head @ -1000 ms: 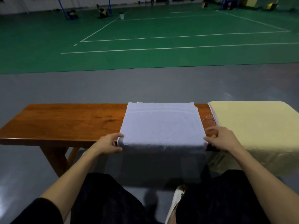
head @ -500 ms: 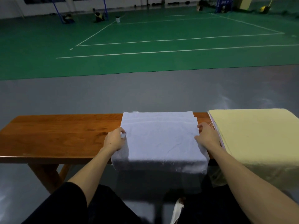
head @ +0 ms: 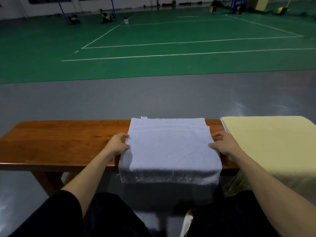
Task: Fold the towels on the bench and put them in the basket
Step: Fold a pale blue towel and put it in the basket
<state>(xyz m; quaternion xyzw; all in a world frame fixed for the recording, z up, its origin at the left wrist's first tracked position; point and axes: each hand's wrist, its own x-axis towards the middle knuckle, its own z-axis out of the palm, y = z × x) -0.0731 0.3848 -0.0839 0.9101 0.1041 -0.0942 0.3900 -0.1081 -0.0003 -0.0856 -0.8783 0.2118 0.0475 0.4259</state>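
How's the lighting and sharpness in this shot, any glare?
Head view: dim overall, deepest shadow beneath the bench; soft glare patches on the grey floor; the white towel, left hand and right hand look sharp; far court gear is murky.

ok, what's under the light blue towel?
The wooden bench, visible either side of the light blue towel; the stretch beneath is covered; left hand and right hand grip its side edges.

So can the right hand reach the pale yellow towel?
Probably yes. The right hand holds the edge of the light blue towel, and the pale yellow towel lies just beside it, nothing between.
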